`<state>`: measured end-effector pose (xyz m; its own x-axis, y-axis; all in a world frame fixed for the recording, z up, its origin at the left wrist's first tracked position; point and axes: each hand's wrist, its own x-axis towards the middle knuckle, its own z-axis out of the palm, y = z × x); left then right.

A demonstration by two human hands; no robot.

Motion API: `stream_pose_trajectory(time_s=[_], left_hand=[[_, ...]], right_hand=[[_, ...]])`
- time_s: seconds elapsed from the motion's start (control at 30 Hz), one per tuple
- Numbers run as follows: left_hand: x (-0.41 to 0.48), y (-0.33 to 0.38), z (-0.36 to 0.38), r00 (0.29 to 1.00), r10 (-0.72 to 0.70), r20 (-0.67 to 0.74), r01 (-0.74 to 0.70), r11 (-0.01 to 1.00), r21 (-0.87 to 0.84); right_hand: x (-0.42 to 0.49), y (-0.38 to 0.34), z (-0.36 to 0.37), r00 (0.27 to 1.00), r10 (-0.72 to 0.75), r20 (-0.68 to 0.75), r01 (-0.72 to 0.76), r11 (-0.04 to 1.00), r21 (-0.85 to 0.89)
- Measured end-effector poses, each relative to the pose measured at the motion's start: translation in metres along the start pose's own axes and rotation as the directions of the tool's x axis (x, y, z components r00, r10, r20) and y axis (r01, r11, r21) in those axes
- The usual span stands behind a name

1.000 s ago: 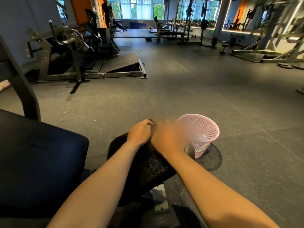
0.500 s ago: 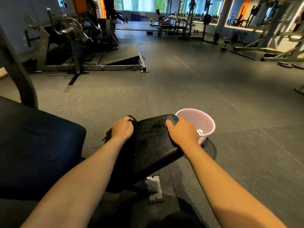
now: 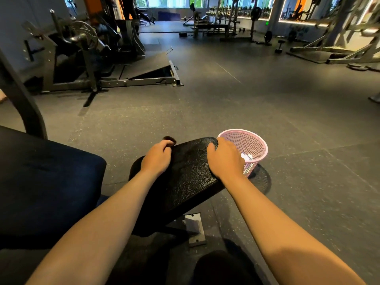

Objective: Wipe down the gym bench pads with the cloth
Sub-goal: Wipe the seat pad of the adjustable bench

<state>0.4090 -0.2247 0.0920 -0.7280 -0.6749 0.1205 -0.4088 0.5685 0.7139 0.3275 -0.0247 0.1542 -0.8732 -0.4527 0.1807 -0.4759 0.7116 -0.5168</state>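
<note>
The cloth (image 3: 169,139) is a dark, soft wad bunched in the left hand (image 3: 158,159). The fingers curl round it at the far left corner of the black bench pad (image 3: 189,175), and only a small fold pokes out beyond the knuckles. It looks light and limp, so it should take the pad's shape best when spread flat under the palm rather than kept balled. The pad is stiff, with a pebbled, leather-like skin that slopes up away from the person and probably gives the cloth some drag. The right hand (image 3: 225,160) clasps the pad's right edge, thumb on top and fingers over the side, next to a pink mesh basket (image 3: 256,146). A larger dark blue pad (image 3: 51,182) sits to the left.
</note>
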Motion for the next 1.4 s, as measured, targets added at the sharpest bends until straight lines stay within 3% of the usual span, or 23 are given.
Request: stream_pose_trajectory(time_s=[0.17,0.43,0.57,0.77,0.87,0.93,1.1,1.2,1.3,1.4], left_hand=[[0.007,0.010,0.006,0.990,-0.136,-0.029,0.133,0.989,-0.071],[0.006,0.115,0.042,0.979,0.194,0.066,-0.178,0.965,-0.193],[0.000,0.109,0.040,0.959,0.267,0.093,-0.249,0.953,-0.174],[0.004,0.032,0.012,0.999,-0.052,-0.001,0.052,0.999,0.014],[0.004,0.043,0.013,0.996,-0.090,-0.004,0.090,0.993,-0.081],[0.005,0.067,0.023,0.999,-0.044,0.012,0.046,0.989,-0.144],[0.000,0.140,0.045,0.984,0.141,0.109,-0.129,0.986,-0.107],[-0.016,0.170,0.056,0.961,0.203,0.187,-0.173,0.971,-0.168],[-0.033,0.177,0.054,0.940,0.230,0.254,-0.149,0.942,-0.302],[-0.037,0.174,0.037,0.937,0.206,0.281,-0.066,0.897,-0.436]], right_hand=[[0.000,0.000,0.000,0.999,0.026,-0.018,-0.026,0.999,0.020],[0.001,0.002,-0.003,0.995,0.101,-0.025,-0.095,0.977,0.191],[0.002,0.003,-0.004,0.995,0.095,-0.010,-0.091,0.975,0.202],[0.001,0.005,0.000,0.996,0.071,-0.045,-0.060,0.976,0.208],[0.003,0.006,0.001,0.995,0.086,-0.054,-0.070,0.967,0.243],[0.003,0.007,0.000,0.992,0.120,-0.049,-0.101,0.953,0.286],[0.003,0.009,-0.001,0.975,0.205,-0.087,-0.139,0.866,0.481],[0.002,0.018,0.004,0.946,0.279,-0.167,-0.068,0.671,0.739],[-0.009,0.033,0.008,0.946,0.265,-0.189,-0.002,0.586,0.811],[-0.009,0.031,-0.001,0.970,0.169,-0.175,0.042,0.591,0.805]])
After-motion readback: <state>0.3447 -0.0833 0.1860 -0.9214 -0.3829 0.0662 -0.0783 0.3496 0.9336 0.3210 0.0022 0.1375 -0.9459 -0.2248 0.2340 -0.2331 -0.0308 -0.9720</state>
